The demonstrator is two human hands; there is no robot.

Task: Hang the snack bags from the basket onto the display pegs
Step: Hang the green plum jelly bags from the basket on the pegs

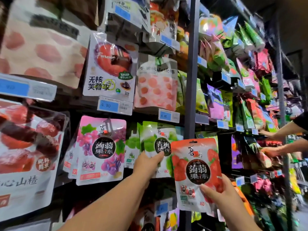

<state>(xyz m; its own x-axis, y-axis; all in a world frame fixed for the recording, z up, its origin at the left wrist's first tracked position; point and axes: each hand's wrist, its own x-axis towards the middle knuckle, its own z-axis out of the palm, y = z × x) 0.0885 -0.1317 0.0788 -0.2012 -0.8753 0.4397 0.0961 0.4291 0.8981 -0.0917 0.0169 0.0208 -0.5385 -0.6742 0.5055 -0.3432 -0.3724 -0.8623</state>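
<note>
Right hand grips the glossy red strawberry jelly pouch; left hand pinches the hanging green plum jelly pouch; next, lift red and hang it alongside.

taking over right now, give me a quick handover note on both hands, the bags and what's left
Left hand: pinches the lower part of the green plum jelly bag, the front bag of the green row.
Right hand: holds the strawberry konjac jelly bag by its lower right, upright, in front of the grey post, on no peg.
Done: grape konjac jelly bags hang on their peg.
Left: hang the strawberry bag. The basket is out of view, so how many remain cannot be told.
</note>
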